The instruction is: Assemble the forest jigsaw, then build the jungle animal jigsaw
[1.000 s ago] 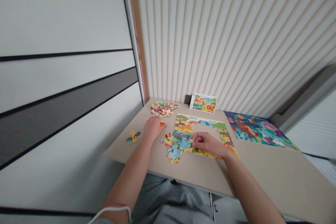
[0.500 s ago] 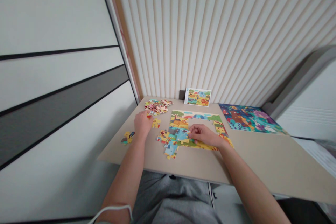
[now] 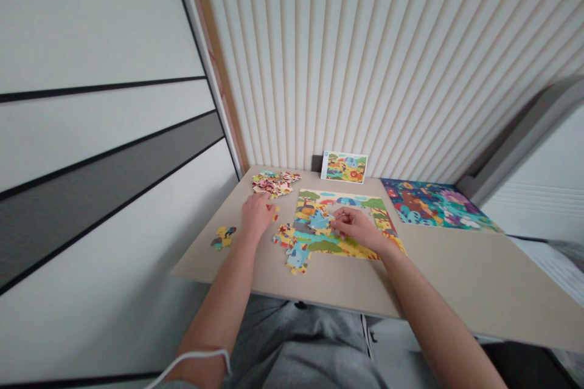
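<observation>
My right hand (image 3: 353, 226) pinches a joined blue section of puzzle pieces (image 3: 320, 220), raised over the left part of the jigsaw puzzle (image 3: 326, 247). The border and bottom of that puzzle are assembled. My left hand (image 3: 257, 214) is closed, fingers curled, with a bit of an orange-red puzzle piece (image 3: 270, 207) at its fingertips. Yellow puzzle pieces (image 3: 276, 214) show just beside it, partly covered by the hand. Another joined cluster of puzzle pieces (image 3: 296, 257), blue and yellow, lies at the puzzle's lower left.
A heap of loose puzzle pieces (image 3: 274, 184) sits at the table's back left. A small yellow-and-grey cluster (image 3: 223, 237) lies near the left edge. The picture card (image 3: 344, 168) leans at the back. A second, dark-blue puzzle (image 3: 438, 203) lies on the right.
My right hand has moved the blue section up and away from me, uncovering the puzzle's lower left. My left hand has shifted right, over the yellow pieces.
</observation>
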